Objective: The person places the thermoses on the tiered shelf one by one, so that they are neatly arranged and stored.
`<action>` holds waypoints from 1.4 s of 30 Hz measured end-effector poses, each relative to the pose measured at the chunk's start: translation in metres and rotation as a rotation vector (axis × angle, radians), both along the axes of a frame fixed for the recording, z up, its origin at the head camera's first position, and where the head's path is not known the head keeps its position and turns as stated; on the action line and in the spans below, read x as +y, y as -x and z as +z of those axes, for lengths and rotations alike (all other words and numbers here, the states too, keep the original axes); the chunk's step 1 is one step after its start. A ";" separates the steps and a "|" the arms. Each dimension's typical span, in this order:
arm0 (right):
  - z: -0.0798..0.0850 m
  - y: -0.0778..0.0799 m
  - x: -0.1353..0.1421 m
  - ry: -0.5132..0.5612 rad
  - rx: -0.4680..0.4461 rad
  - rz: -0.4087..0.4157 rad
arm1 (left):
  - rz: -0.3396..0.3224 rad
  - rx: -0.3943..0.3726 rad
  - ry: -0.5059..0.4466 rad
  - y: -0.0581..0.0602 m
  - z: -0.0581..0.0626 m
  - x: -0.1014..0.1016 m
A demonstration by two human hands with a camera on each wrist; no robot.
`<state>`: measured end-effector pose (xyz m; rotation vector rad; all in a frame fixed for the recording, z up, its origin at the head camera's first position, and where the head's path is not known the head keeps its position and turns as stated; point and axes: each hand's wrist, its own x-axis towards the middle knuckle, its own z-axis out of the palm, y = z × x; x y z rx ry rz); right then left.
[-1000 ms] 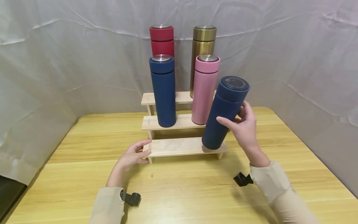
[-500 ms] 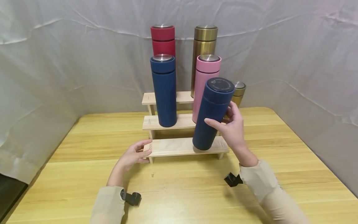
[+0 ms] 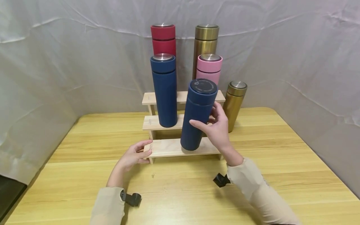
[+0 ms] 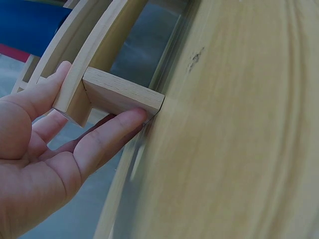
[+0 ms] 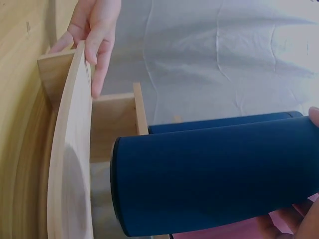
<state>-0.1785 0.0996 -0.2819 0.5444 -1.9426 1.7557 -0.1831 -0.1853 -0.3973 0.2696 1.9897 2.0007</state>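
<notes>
My right hand (image 3: pixel 217 129) grips a dark blue vacuum flask (image 3: pixel 195 120) round its side, thumb in front. The flask leans a little, top to the right, above the bottom step of a three-tier wooden stand (image 3: pixel 166 148). In the right wrist view a gap shows between the held flask's base (image 5: pixel 115 186) and the step. At the step's left end, my left hand (image 3: pixel 135 156) holds the stand. The left wrist view shows its thumb (image 4: pixel 62 72) on the board and a finger (image 4: pixel 119 127) against the leg.
Another blue flask (image 3: pixel 165 93) stands on the middle step, left; a pink flask (image 3: pixel 208 67), partly hidden, is to its right. Red (image 3: pixel 163 37) and gold (image 3: pixel 206 37) flasks stand at the top. A shorter-looking gold flask (image 3: pixel 233 106) stands on the table, right. Grey cloth (image 3: pixel 84 62) hangs behind.
My right hand has carried the blue flask leftward over the bottom step, and it stands more upright. The gold flask at the right has come into sight. My left hand stays put.
</notes>
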 end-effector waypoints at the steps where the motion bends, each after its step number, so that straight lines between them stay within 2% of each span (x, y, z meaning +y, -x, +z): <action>1: 0.000 0.000 -0.003 0.003 0.008 0.010 | 0.001 0.001 0.000 0.000 0.000 0.000; 3: 0.000 0.001 -0.008 0.006 0.012 0.025 | 0.003 0.002 0.002 0.000 0.000 0.000; 10: 0.013 -0.014 -0.031 -0.001 0.061 0.035 | 0.003 0.003 0.000 0.000 0.000 0.000; 20: 0.010 -0.015 -0.049 -0.013 0.078 0.048 | 0.012 0.001 0.012 0.000 0.001 0.000; 25: 0.006 -0.013 -0.054 -0.019 0.068 0.044 | 0.011 0.001 0.010 0.000 0.001 0.000; 32: -0.019 0.008 -0.059 -0.013 0.070 0.049 | 0.012 -0.003 0.010 -0.001 0.000 0.000; 42: -0.025 0.012 -0.070 -0.048 0.042 0.052 | 0.010 0.003 0.021 0.000 0.000 0.000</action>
